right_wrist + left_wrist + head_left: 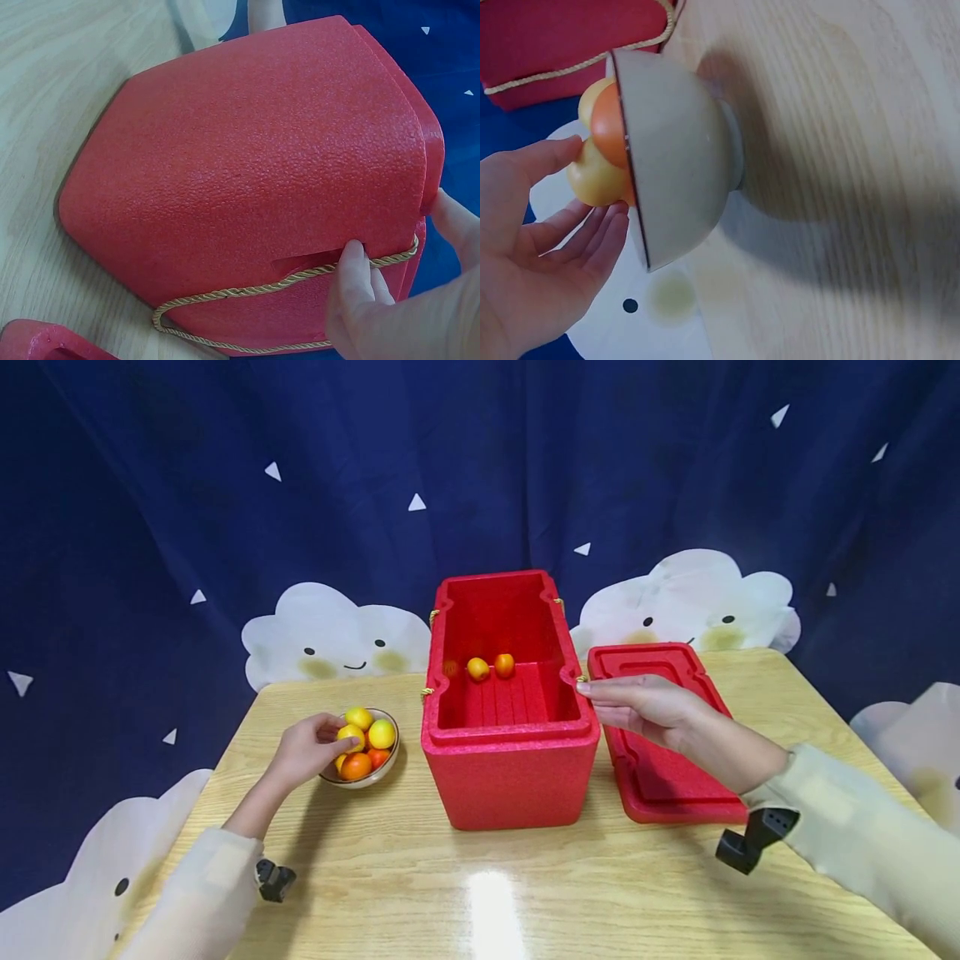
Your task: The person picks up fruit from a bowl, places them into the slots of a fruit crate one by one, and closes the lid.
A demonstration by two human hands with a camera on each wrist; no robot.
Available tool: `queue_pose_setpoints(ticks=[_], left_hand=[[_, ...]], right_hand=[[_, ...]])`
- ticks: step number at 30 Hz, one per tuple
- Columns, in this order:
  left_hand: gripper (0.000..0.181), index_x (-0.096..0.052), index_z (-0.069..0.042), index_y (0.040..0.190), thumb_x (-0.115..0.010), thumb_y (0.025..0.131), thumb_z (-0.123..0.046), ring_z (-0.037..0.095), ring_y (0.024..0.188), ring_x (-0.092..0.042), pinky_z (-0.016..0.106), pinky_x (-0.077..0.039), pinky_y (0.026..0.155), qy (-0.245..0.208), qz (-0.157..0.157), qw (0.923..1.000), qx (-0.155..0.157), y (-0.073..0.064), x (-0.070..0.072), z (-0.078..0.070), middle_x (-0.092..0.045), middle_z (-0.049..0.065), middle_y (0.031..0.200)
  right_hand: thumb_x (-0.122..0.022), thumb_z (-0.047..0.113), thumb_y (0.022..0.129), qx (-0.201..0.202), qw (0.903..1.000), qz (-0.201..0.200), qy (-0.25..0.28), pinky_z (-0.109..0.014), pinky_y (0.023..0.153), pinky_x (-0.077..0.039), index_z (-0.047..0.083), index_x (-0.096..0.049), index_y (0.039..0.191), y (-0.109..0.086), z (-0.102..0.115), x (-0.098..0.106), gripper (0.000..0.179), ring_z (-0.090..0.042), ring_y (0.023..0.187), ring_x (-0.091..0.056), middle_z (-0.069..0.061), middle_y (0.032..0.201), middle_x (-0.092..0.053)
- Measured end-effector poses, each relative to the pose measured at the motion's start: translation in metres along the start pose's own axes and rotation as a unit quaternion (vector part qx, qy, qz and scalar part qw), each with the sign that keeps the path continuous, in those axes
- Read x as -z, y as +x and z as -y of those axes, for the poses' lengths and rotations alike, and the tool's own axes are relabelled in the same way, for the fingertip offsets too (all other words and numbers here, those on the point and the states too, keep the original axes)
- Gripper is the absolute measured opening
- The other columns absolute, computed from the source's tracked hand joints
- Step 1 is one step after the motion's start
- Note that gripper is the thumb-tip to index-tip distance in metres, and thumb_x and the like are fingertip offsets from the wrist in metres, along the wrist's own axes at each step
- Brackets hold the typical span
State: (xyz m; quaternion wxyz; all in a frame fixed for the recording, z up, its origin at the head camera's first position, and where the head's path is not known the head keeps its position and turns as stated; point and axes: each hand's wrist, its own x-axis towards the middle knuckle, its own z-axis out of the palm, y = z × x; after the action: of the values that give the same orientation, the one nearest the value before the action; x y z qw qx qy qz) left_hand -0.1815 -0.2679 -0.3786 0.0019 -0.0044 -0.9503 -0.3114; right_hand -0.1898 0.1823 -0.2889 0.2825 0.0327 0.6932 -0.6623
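With the left hand (307, 748), a yellow fruit (350, 737) is pinched; a light, straight lift is judged best, so that other fruit (356, 767) is not rolled from the bowl (679, 154). The pinched fruit sits between thumb and fingertips, above the bowl's rim. Farther right, the box (517, 787) is gripped at its rim by the right hand (645, 703); gentle steadying should suffice.

A navy curtain (480, 435) – white clouds (693, 585), triangles (417, 503) – hangs behind a pale wooden table (390, 868).
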Motion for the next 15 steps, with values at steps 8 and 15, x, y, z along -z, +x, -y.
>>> queue_pose_setpoints(ticks=[8,15], left_hand=[[0.043,-0.058,0.002,0.120,-0.065,0.090,-0.027,0.038,0.107,-0.062,0.048,-0.052,0.095,-0.038,-0.010,0.9992,0.004,-0.002,0.012,-0.009,-0.063,0.024,0.116],[0.045,-0.057,0.001,0.122,-0.065,0.090,-0.029,0.039,0.111,-0.061,0.049,-0.050,0.098,-0.054,-0.024,0.9982,0.007,-0.002,0.017,-0.021,-0.061,0.024,0.121]], right_hand=[[-0.060,0.031,0.094,-0.011,0.9999,-0.010,0.004,-0.018,0.081,-0.057,0.001,-0.033,0.147,0.000,0.001,0.000,0.067,-0.002,0.084,-0.072,0.015,0.086,-0.073],[-0.061,0.031,0.093,-0.013,0.9998,-0.012,0.003,-0.018,0.080,-0.057,0.001,-0.032,0.148,0.001,0.002,-0.001,0.069,-0.002,0.083,-0.072,0.015,0.085,-0.072]])
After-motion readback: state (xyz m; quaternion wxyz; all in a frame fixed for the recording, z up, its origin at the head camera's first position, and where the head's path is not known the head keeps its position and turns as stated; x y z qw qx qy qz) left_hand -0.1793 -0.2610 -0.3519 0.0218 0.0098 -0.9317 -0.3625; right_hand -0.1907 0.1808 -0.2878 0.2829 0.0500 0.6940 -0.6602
